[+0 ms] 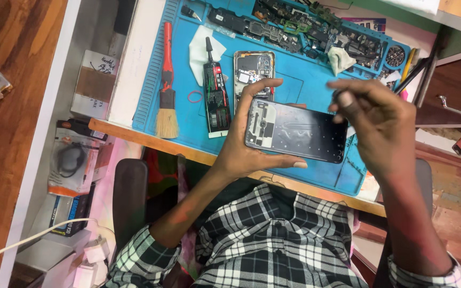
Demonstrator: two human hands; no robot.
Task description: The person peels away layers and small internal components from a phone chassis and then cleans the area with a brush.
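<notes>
My left hand [244, 144] grips an opened phone body [294, 130] by its left end, holding it flat above the blue work mat [188, 114]. Its inside faces up: dark and glossy, with metal parts at the left. My right hand [377, 125] hovers at the phone's right end, fingers curled together near its top corner; whether they pinch something small is unclear. A second opened phone [253, 72] lies on the mat just behind the held one.
On the mat lie a red-handled brush [166, 85], a black glue tube [215, 90], a white cloth [201, 50], a red rubber band [195, 96] and several phone parts in the mat's back trays [305, 26]. Boxes and a white cable [28, 240] sit at the left.
</notes>
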